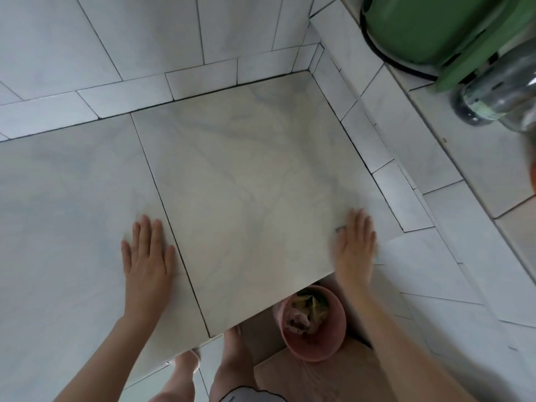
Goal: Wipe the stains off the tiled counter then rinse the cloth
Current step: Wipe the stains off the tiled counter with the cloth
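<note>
**Desk (246, 175) of pale tile, palms down**

It fills the middle of the view: large square tiles, smooth and marble-veined in pale grey, split by thin dark grout lines and set into a corner of narrow oblong wall tiles (200, 82). The left hand (148, 250) lies flat on the left tile, fingers straight, just beside a grout line. The right hand (355, 245), blurred, is also laid flat at the near right edge of the middle tile. A small grey scrap (340, 228) at its forefinger is too smeared to identify. Below the desk edge stands a round pink bucket (311, 351) of crumpled scraps. A round green tub (435, 27) and a clear bottle (493, 91) sit on the ledge (464, 158) at the top right.
</note>
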Motion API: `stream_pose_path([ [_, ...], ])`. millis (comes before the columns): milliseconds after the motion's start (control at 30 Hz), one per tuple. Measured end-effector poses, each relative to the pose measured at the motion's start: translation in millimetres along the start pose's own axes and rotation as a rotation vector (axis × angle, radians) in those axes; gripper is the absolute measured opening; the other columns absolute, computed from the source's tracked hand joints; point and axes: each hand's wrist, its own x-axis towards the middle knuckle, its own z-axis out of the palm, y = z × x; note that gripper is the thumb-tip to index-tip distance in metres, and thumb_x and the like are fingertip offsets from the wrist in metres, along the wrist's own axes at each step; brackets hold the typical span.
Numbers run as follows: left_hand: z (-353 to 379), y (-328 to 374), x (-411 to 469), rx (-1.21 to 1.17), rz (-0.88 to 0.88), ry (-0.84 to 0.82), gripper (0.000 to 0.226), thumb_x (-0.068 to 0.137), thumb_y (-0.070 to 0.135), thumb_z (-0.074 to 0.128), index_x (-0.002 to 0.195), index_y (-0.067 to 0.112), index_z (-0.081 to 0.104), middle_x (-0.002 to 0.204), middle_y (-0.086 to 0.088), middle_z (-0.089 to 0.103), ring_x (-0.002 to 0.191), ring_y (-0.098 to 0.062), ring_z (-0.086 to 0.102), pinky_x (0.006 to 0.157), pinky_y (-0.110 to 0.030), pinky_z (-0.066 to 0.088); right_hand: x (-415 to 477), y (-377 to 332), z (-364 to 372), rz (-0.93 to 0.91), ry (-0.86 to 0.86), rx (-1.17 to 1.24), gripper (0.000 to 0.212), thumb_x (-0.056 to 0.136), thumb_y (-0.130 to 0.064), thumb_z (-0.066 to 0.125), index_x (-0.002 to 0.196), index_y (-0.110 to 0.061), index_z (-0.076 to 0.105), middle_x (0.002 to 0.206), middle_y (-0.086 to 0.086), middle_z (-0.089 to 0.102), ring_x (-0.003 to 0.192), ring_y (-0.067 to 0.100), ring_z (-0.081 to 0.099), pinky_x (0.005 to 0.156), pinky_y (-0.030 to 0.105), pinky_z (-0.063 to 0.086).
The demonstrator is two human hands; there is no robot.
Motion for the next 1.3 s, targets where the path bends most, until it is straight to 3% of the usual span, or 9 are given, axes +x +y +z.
stream_pose_path([
  [100, -0.2, 5.2, 1.0, -0.018, 0.013, 0.007, 0.065, 0.092, 0.042, 0.017, 0.149, 0.011, 0.018, 0.158, -0.003, 0.006, 0.144, -0.01, -0.003, 0.116, -0.031, -0.009, -63.1, -52.2, 16.2, -0.189, -0.026, 0.025, 0.052, 0.097, -0.031, 0.022, 0.144, -0.011, 0.031, 0.151, 0.014, 0.029, 0.139, 0.032, 0.028, 0.114, 0.043, 0.019],
  [233, 2.9, 16.9, 9.5, -0.035, 0.087, -0.005, 0.062, 0.094, 0.04, 0.019, 0.149, 0.012, 0.017, 0.157, -0.002, 0.006, 0.143, -0.008, -0.003, 0.117, -0.033, -0.005, -135.3, -108.9, 28.4, -0.455, -0.099, 0.095, 0.051, 0.099, -0.032, 0.026, 0.148, -0.017, 0.024, 0.156, 0.003, 0.021, 0.144, 0.022, 0.014, 0.116, 0.038, 0.011],
  [400, 5.6, 34.2, 23.3, -0.008, 0.14, -0.002, 0.055, 0.098, 0.032, 0.028, 0.149, 0.012, 0.02, 0.157, -0.004, 0.008, 0.143, -0.009, -0.001, 0.116, -0.029, -0.009, -112.8, -84.4, 22.6, -0.631, -0.185, 0.063, 0.05, 0.1, -0.037, 0.021, 0.148, -0.022, 0.023, 0.156, -0.003, 0.018, 0.144, 0.02, 0.015, 0.116, 0.036, 0.012],
  [500, 8.0, 37.2, 31.0, 0.014, 0.155, -0.018, 0.053, 0.1, 0.029, 0.031, 0.149, 0.011, 0.019, 0.157, -0.005, 0.008, 0.144, -0.01, -0.001, 0.117, -0.031, -0.007, -54.3, -41.2, 12.4, -0.458, -0.137, 0.016, 0.053, 0.098, -0.039, 0.022, 0.147, -0.018, 0.025, 0.154, 0.001, 0.022, 0.143, 0.023, 0.017, 0.116, 0.035, 0.009],
  [667, 7.9, 34.0, 35.9, 0.047, 0.167, -0.03, 0.061, 0.095, 0.039, 0.022, 0.149, 0.01, 0.018, 0.157, -0.004, 0.008, 0.144, -0.011, 0.0, 0.115, -0.023, -0.013, 45.8, 15.6, -15.0, -0.111, -0.062, 0.043, 0.054, 0.099, -0.038, 0.01, 0.149, -0.019, 0.007, 0.158, 0.001, 0.004, 0.146, 0.017, -0.002, 0.119, 0.033, -0.003],
  [833, 5.9, 28.2, 40.6, 0.052, 0.181, -0.003, 0.06, 0.097, 0.041, 0.024, 0.15, 0.013, 0.014, 0.157, 0.0, 0.005, 0.144, -0.008, -0.004, 0.116, -0.026, -0.01, 89.5, -27.5, -8.5, 0.031, 0.024, 0.044, 0.051, 0.102, -0.027, 0.019, 0.15, -0.017, 0.007, 0.158, 0.004, 0.003, 0.146, 0.022, -0.002, 0.118, 0.038, -0.001],
  [967, -0.1, 21.5, 59.3, 0.03, 0.056, 0.032, 0.056, 0.099, 0.028, 0.035, 0.149, 0.01, 0.017, 0.158, -0.007, 0.006, 0.145, -0.015, -0.001, 0.117, -0.034, -0.005, 88.1, -110.1, 7.5, -0.185, 0.03, 0.04, 0.055, 0.097, -0.032, 0.014, 0.146, -0.011, 0.025, 0.154, 0.012, 0.024, 0.142, 0.03, 0.02, 0.115, 0.04, 0.013],
  [1067, 1.2, 17.4, 63.7, 0.067, 0.043, 0.044, 0.056, 0.1, 0.034, 0.03, 0.149, 0.01, 0.016, 0.158, -0.007, 0.006, 0.145, -0.016, -0.001, 0.117, -0.033, -0.007, 39.2, -170.6, 22.2, -0.444, -0.009, 0.111, 0.053, 0.092, -0.03, 0.026, 0.136, -0.01, 0.046, 0.143, 0.011, 0.044, 0.133, 0.032, 0.039, 0.11, 0.042, 0.028],
  [1300, 7.3, 19.7, 60.6, 0.126, 0.023, 0.09, 0.061, 0.095, 0.041, 0.017, 0.15, 0.014, 0.013, 0.158, -0.004, 0.008, 0.145, -0.013, 0.0, 0.117, -0.03, -0.006, 22.5, -167.6, 14.0, -0.775, -0.074, 0.162, 0.052, 0.098, -0.035, 0.025, 0.148, -0.02, 0.02, 0.156, 0.001, 0.019, 0.145, 0.02, 0.008, 0.118, 0.038, 0.007],
])
